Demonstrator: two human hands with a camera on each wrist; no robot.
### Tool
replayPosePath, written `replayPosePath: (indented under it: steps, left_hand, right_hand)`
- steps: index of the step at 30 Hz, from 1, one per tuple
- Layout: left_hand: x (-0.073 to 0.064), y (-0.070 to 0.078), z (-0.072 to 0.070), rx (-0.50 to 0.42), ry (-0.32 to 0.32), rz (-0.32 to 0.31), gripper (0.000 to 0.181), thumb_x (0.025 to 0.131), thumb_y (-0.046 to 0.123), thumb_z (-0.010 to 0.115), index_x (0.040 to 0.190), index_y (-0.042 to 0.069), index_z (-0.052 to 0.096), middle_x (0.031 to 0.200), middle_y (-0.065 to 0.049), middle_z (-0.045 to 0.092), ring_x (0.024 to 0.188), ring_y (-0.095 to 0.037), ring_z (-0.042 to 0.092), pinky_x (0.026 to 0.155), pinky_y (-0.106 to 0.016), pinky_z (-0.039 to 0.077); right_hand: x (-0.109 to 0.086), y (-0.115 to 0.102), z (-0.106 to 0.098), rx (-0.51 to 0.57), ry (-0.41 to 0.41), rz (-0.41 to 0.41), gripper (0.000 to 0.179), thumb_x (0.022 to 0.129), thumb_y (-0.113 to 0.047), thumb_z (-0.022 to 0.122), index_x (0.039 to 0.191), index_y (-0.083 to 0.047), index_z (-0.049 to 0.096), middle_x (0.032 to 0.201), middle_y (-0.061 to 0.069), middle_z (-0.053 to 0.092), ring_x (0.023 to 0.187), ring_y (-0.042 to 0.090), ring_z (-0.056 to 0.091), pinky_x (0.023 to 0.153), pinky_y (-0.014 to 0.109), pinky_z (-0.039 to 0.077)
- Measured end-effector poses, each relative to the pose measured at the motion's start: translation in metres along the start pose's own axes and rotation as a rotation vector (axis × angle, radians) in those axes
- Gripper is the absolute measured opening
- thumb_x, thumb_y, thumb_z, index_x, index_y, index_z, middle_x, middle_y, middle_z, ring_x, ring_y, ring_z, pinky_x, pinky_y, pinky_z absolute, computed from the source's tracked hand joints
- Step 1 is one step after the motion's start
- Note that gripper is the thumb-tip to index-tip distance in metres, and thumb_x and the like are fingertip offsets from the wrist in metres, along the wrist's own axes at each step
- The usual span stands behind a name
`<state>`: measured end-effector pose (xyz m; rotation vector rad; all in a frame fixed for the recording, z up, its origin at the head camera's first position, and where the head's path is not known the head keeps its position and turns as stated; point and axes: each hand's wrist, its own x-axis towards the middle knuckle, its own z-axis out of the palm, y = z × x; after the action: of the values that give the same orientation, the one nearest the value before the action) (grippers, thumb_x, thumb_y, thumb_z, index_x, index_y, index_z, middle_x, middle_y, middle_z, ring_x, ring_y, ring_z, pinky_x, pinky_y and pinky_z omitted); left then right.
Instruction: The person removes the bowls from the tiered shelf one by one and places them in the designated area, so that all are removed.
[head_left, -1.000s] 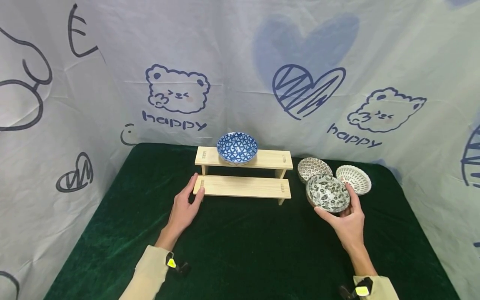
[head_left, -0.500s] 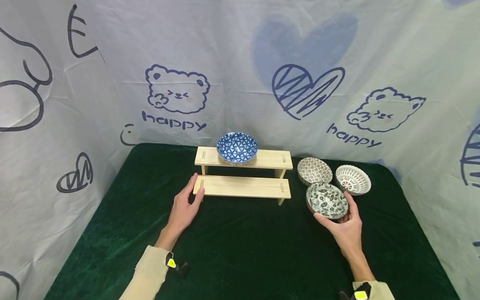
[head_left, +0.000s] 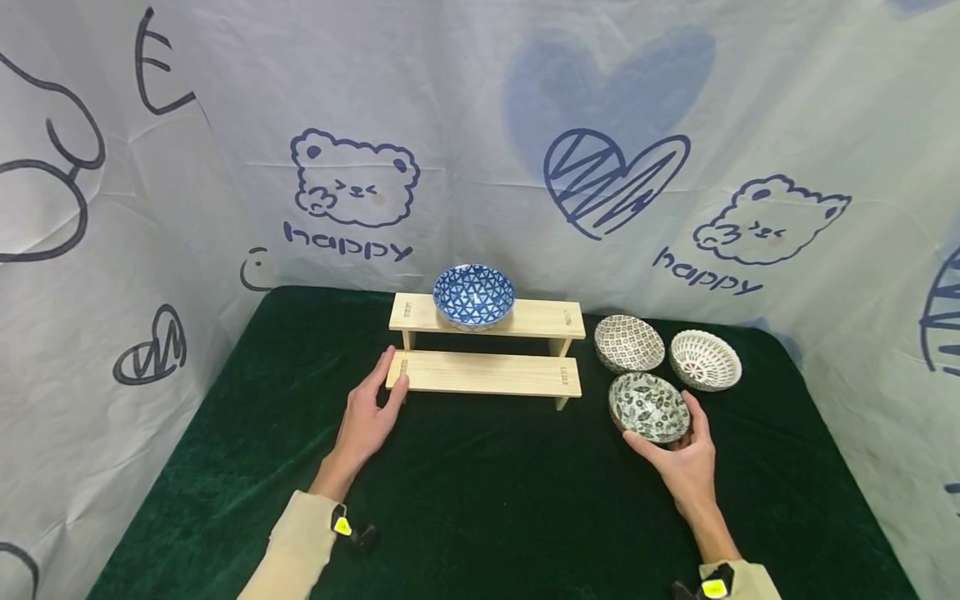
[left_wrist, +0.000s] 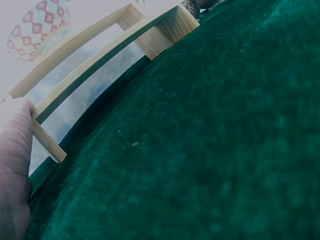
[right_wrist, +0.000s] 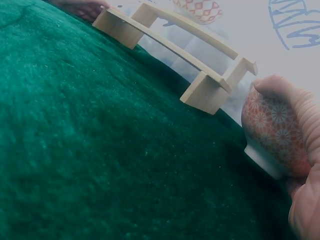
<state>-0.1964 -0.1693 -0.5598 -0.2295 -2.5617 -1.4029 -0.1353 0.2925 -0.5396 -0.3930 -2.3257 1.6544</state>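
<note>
A small bowl (head_left: 649, 407), with dark floral print inside and a reddish flower pattern (right_wrist: 274, 125) outside, is in my right hand (head_left: 686, 467). Thumb and fingers grip its near right side; in the right wrist view it leans, its white foot close to the cloth. At the left, my left hand (head_left: 367, 418) holds the end of the lower board of a light wooden two-step rack (head_left: 483, 372), thumb at the front edge and fingertips at the back corner. On the upper board sits a bowl (head_left: 474, 295) with a blue triangle pattern inside.
A brown-patterned bowl (head_left: 629, 343) and a white ribbed-looking bowl (head_left: 705, 360) stand right of the rack, just behind the held bowl. Dark green cloth (head_left: 510, 500) covers the table. A white printed curtain (head_left: 480, 167) hangs close behind it.
My right hand has moved the floral bowl toward me and slightly left, off its overlap with the two bowls behind. The left hand and rack look the same.
</note>
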Motion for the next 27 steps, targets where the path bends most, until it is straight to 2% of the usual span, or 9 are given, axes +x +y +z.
replayPosePath:
  steps: [11, 19, 25, 27]
  left_hand:
    - [-0.0003, -0.0006, -0.0004, -0.004, -0.003, -0.002, 0.066, 0.109, 0.043, 0.053, 0.164, 0.01, 0.033, 0.169, -0.013, 0.033, 0.155, -0.03, 0.033, 0.124, -0.057, 0.028]
    - [-0.0004, -0.0003, 0.0004, -0.005, -0.004, -0.006, 0.067, 0.109, 0.045, 0.052, 0.164, 0.011, 0.034, 0.169, -0.012, 0.033, 0.155, -0.029, 0.033, 0.124, -0.056, 0.029]
    - [0.0001, -0.0005, 0.0011, -0.006, -0.003, -0.003, 0.067, 0.109, 0.045, 0.052, 0.164, 0.011, 0.034, 0.169, -0.012, 0.033, 0.155, -0.029, 0.033, 0.124, -0.056, 0.029]
    - [0.0003, -0.0007, 0.0007, -0.006, 0.0, -0.002, 0.067, 0.109, 0.044, 0.052, 0.164, 0.011, 0.034, 0.168, -0.013, 0.034, 0.155, -0.03, 0.034, 0.124, -0.056, 0.029]
  right_hand:
    - [-0.0001, 0.0061, 0.0003, 0.033, -0.003, 0.017, 0.112, 0.078, -0.006, 0.092, 0.165, -0.014, 0.023, 0.167, 0.011, 0.03, 0.149, 0.03, 0.034, 0.125, 0.043, 0.031]
    - [-0.0037, 0.0075, -0.0003, 0.011, -0.007, 0.034, 0.108, 0.08, -0.009, 0.092, 0.165, -0.014, 0.024, 0.166, 0.01, 0.031, 0.149, 0.03, 0.035, 0.125, 0.04, 0.032]
    - [-0.0055, 0.0071, -0.0008, -0.011, -0.019, 0.029, 0.109, 0.081, -0.011, 0.091, 0.165, -0.014, 0.022, 0.165, 0.011, 0.031, 0.148, 0.03, 0.036, 0.12, 0.024, 0.035]
    - [-0.0062, 0.0054, -0.0011, -0.022, -0.032, 0.032, 0.112, 0.081, -0.013, 0.092, 0.166, -0.014, 0.019, 0.167, 0.012, 0.029, 0.149, 0.031, 0.035, 0.122, 0.03, 0.035]
